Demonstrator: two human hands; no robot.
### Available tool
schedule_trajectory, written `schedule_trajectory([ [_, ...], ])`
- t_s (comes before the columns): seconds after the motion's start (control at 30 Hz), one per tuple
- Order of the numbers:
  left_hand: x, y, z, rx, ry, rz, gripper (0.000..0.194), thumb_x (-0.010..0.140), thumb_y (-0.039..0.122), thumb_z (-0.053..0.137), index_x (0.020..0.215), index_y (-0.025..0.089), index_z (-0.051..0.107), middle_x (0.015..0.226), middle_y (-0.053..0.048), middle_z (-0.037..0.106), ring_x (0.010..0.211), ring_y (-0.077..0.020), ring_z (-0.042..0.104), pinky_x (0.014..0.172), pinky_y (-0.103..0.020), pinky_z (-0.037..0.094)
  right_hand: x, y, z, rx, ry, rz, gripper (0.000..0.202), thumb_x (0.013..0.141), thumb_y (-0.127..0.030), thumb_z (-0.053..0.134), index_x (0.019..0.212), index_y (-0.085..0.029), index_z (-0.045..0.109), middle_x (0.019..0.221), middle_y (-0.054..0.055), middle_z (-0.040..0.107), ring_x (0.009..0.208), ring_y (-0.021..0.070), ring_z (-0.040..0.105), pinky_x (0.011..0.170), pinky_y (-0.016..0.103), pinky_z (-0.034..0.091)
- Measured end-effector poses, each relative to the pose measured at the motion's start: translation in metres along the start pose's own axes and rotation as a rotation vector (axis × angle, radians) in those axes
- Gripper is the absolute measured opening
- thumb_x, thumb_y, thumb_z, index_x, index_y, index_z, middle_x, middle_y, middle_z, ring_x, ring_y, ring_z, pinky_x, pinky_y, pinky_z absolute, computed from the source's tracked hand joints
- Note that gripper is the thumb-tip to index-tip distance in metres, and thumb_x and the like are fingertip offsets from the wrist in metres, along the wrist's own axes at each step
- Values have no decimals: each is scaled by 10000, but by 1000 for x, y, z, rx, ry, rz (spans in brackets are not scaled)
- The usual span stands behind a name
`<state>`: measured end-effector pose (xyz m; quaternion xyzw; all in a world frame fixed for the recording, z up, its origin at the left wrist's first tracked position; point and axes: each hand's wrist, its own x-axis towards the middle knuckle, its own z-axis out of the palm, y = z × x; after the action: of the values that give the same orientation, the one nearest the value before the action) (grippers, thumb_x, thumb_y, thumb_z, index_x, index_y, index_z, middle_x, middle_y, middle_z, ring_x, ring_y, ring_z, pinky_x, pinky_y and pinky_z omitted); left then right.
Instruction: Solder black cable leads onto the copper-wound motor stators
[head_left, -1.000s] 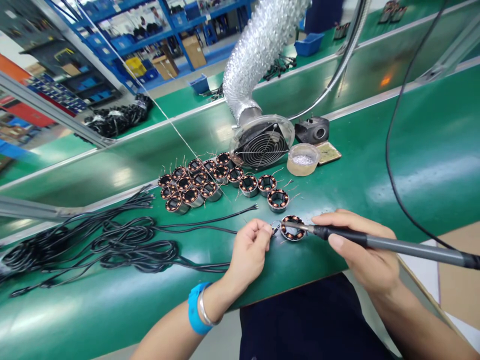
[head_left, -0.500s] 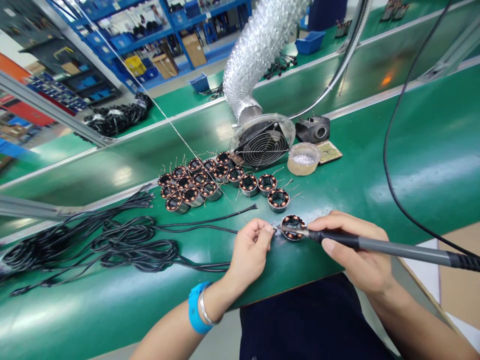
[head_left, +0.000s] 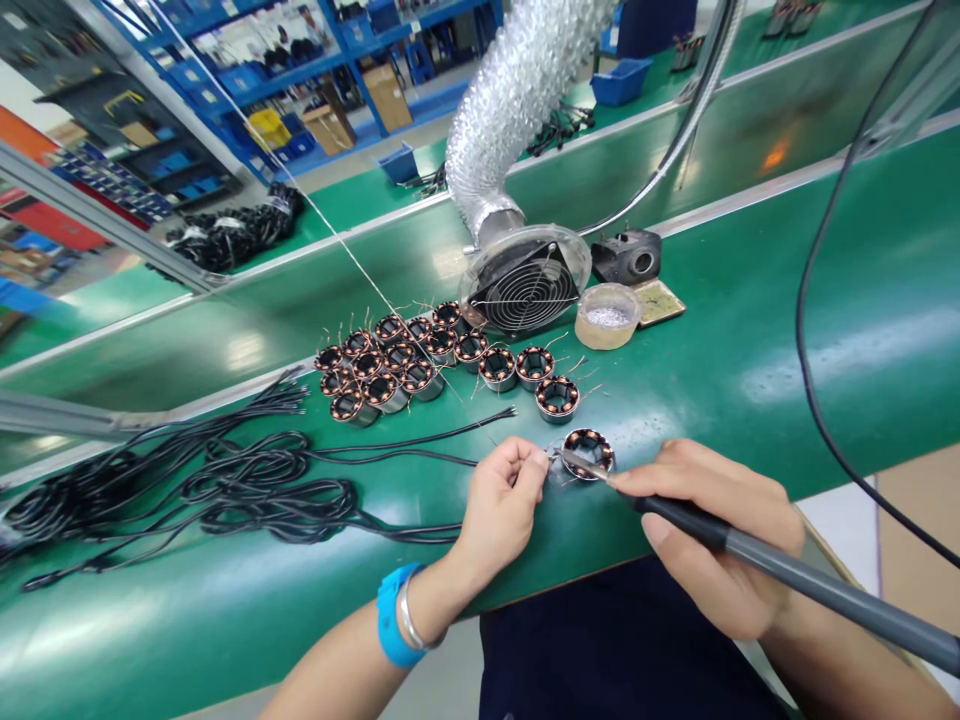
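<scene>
A round motor stator with copper windings lies on the green bench near its front edge. My right hand is closed on a soldering iron, whose metal tip reaches across the stator to its left rim. Just left of the stator, my left hand pinches the end of a black cable between thumb and fingertips. Thin wires show between those fingertips and the stator, and a faint wisp like smoke hangs there. The exact contact of tip and wires is too small to tell.
Several more stators stand behind, beside a fan with a grille under a silver duct. A round tub, a flat tin and a black holder sit right of it. Coiled black cables spread at left.
My right hand has moved slightly right and down, and the iron's handle now slopes more steeply. The iron's cord has shifted right. My left hand has hardly moved.
</scene>
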<state>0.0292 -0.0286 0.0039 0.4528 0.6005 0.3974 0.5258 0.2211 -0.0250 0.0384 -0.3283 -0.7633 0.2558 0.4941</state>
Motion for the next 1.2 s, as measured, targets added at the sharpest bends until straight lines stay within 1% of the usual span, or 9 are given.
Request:
schedule_trajectory([
  [0.33, 2, -1, 0, -9, 3, -4, 307, 846, 453, 585, 712, 181, 537, 524, 57, 448, 510, -99, 397, 524, -221, 324, -1, 2, -2, -3, 106, 25, 255, 811, -97, 555, 1008, -195, 685, 739, 23, 650, 591, 152, 548, 506, 304, 439],
  [0.53, 1, -1, -1, -14, -13, -13, 310, 855, 457, 574, 713, 186, 526, 528, 61, 441, 512, -99, 381, 525, -222, 310, -9, 13, 4, -35, 210, 37, 339, 843, -132, 600, 1155, -246, 666, 867, 35, 671, 689, 181, 604, 582, 332, 499],
  [0.63, 0, -2, -2, -4, -49, -23, 313, 879, 455, 549, 716, 189, 521, 539, 55, 454, 522, -102, 384, 535, -223, 308, -11, 19, 10, -42, 242, 91, 405, 890, -125, 595, 1267, -271, 613, 886, 18, 706, 635, 152, 633, 564, 297, 527],
  [0.7, 0, -2, -4, 16, -87, -15, 322, 910, 450, 516, 720, 190, 517, 558, 46, 479, 533, -105, 390, 545, -225, 307, -9, 22, 16, -76, 208, 83, 402, 897, -104, 605, 1259, -278, 611, 886, 7, 721, 650, 145, 659, 599, 283, 546],
  [0.8, -1, -4, -8, 51, -135, 10, 350, 945, 459, 475, 727, 189, 521, 603, 34, 516, 542, -103, 388, 549, -228, 297, -1, 27, 27, -118, 77, -26, 322, 884, -83, 621, 1152, -261, 636, 939, 16, 729, 732, 158, 673, 673, 294, 553],
  [0.93, -4, -2, -11, 82, -178, 57, 392, 974, 478, 414, 736, 190, 530, 669, 16, 546, 571, -111, 414, 565, -239, 308, 9, 34, 42, -140, -55, -201, 280, 901, -54, 532, 1102, -224, 629, 714, -13, 654, 593, 139, 552, 596, 282, 490],
  [1.03, -6, 6, -14, 192, -203, 124, 341, 991, 427, 394, 777, 198, 531, 723, 4, 566, 645, -134, 478, 629, -254, 351, 9, 37, 47, -211, -50, -264, 284, 891, -35, 496, 1084, -194, 630, 661, 1, 603, 583, 155, 502, 560, 290, 442],
  [1.13, -7, 15, -17, 445, -189, 251, 234, 992, 338, 400, 858, 203, 538, 791, -9, 568, 732, -157, 511, 703, -277, 365, 4, 34, 44, -249, 7, -236, 274, 878, -22, 522, 1082, -184, 607, 781, 44, 667, 637, 166, 553, 592, 301, 478],
  [1.2, -8, 18, -18, 560, -176, 297, 199, 991, 308, 393, 890, 204, 530, 812, -13, 561, 747, -163, 504, 712, -288, 358, -2, 30, 42, -229, -4, -196, 305, 877, -9, 522, 1113, -191, 583, 876, 54, 694, 699, 168, 603, 650, 304, 522],
])
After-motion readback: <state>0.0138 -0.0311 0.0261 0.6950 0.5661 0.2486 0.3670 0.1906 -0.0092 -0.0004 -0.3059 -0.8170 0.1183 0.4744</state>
